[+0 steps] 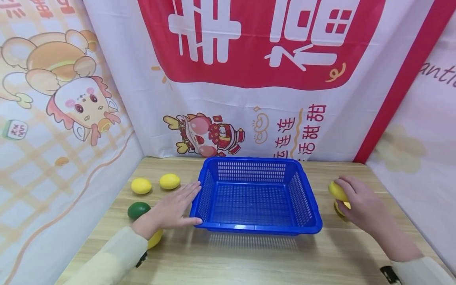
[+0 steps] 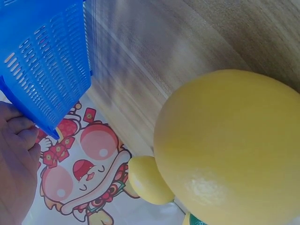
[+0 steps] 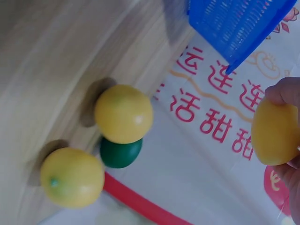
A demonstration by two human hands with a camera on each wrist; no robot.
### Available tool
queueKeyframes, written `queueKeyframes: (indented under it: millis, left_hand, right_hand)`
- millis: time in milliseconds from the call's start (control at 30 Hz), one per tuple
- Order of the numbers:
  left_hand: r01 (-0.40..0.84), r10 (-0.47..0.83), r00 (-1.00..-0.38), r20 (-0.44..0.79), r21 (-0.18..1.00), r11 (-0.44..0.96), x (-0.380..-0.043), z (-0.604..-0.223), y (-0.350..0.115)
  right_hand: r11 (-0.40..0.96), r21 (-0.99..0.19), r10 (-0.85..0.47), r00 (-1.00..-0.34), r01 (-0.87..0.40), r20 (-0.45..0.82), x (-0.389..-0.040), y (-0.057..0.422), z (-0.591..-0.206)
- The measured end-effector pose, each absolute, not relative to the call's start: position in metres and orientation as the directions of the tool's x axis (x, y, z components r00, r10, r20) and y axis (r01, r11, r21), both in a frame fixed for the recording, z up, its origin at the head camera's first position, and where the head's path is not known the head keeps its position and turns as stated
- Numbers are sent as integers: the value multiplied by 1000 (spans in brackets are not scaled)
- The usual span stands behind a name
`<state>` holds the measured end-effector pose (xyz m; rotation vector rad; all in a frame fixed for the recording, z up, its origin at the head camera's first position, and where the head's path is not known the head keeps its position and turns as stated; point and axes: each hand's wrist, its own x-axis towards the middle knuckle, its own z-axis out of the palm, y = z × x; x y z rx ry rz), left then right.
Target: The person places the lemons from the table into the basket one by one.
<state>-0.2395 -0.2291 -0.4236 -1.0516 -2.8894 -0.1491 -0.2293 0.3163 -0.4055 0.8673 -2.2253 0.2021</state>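
The yellow lemon (image 1: 336,192) sits between the thumb and fingers of the right hand (image 1: 364,206), off to the right of the blue basket (image 1: 256,228), with its uncovered side facing that basket. In the right wrist view it looks taller than wide, its long axis running close to upright there, from one gripping side to the other; the digits cover its ends, so which way the tip points is hard to say. The right fingers are curled and grasp the lemon, parted by its length. Near the right hand, the right wrist view shows a round yellow fruit (image 3: 123,114) next to a green fruit (image 3: 121,153), and another yellow fruit (image 3: 72,178) with a green spot on its near end. The left hand (image 1: 174,208) holds nothing in its grasp: its fingers are extended, thumb spread apart, touching the left rim of the basket, which stands upright on the bench (image 1: 249,261). Beyond the left hand lie two yellow lemons (image 1: 141,186), side by side and apart; a dark green fruit (image 1: 138,210) is just beside the left wrist, and a larger yellow fruit (image 1: 156,239) is partly hidden beneath it.
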Motion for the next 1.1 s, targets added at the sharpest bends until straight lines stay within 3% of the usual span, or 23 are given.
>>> queueKeyframes:
  millis: [367, 1100]
  left_hand:
    - [646, 640, -763, 96, 63, 761, -238, -424, -230]
    - [645, 639, -764, 87, 62, 762, -238, -422, -228]
  right_hand:
    - [729, 166, -586, -480, -665, 653, -240, 289, -392]
    - [678, 168, -647, -473, -715, 597, -253, 244, -379]
